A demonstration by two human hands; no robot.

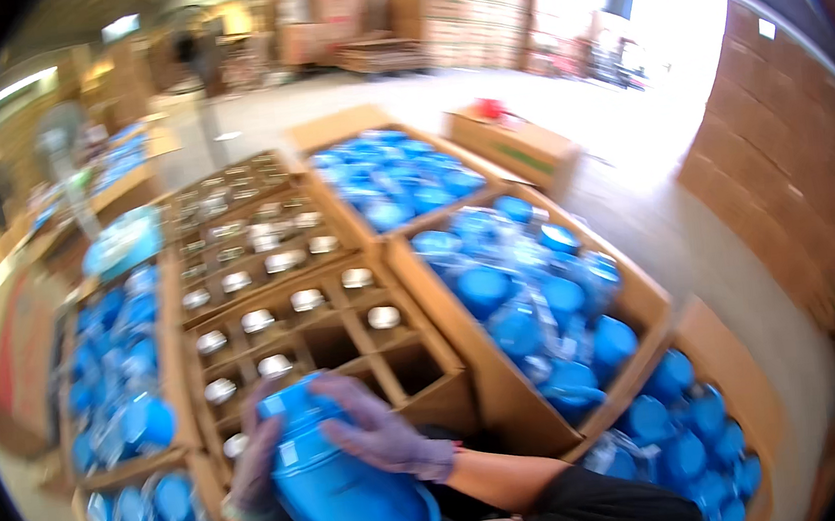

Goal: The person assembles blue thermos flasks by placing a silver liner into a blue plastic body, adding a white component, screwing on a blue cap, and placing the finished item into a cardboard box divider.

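Close to my body I hold a blue plastic jug between both hands, tilted, with its narrower top pointing away from me. A thin blue loop, perhaps a handle, runs along its right side, and clear film shows at its lower end. My left hand, in a thin purplish glove, is wrapped round the left side. Across the upper right side lie the gloved fingers of my right hand, gripping near the collar. Just beyond stands a divided carton with silvery round tops in several cells; other cells look dark and vacant.
Open cartons surround me: blue parts in clear bags fill one at right, another farther back, and more at left. A closed carton bears something red. Stacked brown cartons form a wall at right.
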